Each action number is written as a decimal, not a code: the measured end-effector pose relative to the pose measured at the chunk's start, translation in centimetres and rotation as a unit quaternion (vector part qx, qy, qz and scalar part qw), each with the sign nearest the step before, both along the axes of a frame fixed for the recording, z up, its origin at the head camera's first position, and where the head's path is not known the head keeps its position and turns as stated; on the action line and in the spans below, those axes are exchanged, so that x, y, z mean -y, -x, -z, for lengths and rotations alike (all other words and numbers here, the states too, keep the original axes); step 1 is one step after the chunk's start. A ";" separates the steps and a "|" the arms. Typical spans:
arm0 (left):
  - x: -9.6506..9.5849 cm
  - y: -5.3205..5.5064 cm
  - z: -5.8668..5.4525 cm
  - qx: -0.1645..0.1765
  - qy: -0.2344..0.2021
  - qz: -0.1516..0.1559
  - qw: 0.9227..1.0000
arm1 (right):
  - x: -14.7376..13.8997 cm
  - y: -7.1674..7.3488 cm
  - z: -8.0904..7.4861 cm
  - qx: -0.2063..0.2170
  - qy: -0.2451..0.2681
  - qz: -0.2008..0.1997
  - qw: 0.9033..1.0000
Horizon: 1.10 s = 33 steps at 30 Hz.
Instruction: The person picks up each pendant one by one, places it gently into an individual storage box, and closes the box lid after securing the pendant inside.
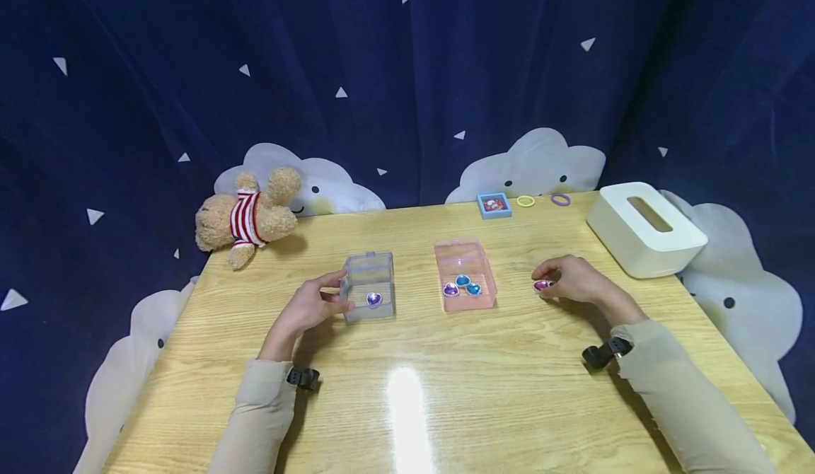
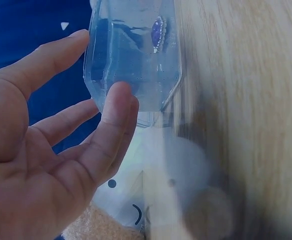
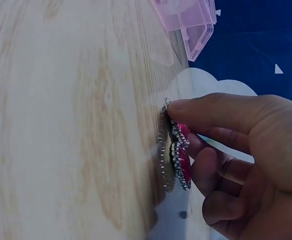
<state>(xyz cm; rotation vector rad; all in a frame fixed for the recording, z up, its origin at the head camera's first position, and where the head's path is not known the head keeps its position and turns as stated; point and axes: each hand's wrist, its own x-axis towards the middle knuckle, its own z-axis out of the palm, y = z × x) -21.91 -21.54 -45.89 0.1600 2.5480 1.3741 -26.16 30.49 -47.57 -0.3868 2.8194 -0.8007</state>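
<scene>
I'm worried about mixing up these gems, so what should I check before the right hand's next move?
1. Grip on the pink gem: ok, the right hand pinches it.
2. Pink gem clear of the table: cannot tell.
3. Pink box open: ok, its lid is back.
4. Pink box holding one color only: not ok, a purple gem lies with two blue gems.
5. Left hand at the clear box: ok, it touches the left side.
</scene>
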 end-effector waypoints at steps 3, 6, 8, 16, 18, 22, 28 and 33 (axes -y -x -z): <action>0.0 0.0 0.0 0.000 0.001 0.002 1.000 | 0.1 0.0 0.0 -0.004 -0.001 -0.001 1.000; 0.0 -0.1 -0.1 0.001 0.002 0.001 1.000 | 0.2 -0.1 -0.2 0.000 0.001 -0.006 1.000; 0.0 -0.1 -0.1 0.001 0.001 0.002 1.000 | 0.2 -0.2 -0.4 0.004 0.003 -0.007 1.000; 0.0 -0.1 -0.2 0.002 -0.003 0.001 1.000 | 0.2 0.1 -0.2 -0.002 -0.010 -0.012 1.000; 0.0 -0.1 -0.2 0.002 -0.005 0.001 1.000 | 0.2 0.1 -0.2 -0.005 -0.012 -0.012 1.000; -0.1 -0.1 -0.1 -0.002 -0.002 0.002 1.000 | 0.4 0.2 -0.4 -0.007 0.003 -0.011 1.000; 0.0 -0.2 -0.2 0.000 0.002 -0.005 1.000 | 1.2 0.6 -1.6 0.001 0.030 -0.006 1.000; 0.0 -0.1 -0.1 -0.001 0.002 -0.004 1.000 | 2.2 0.8 -3.0 -0.025 0.022 -0.014 0.999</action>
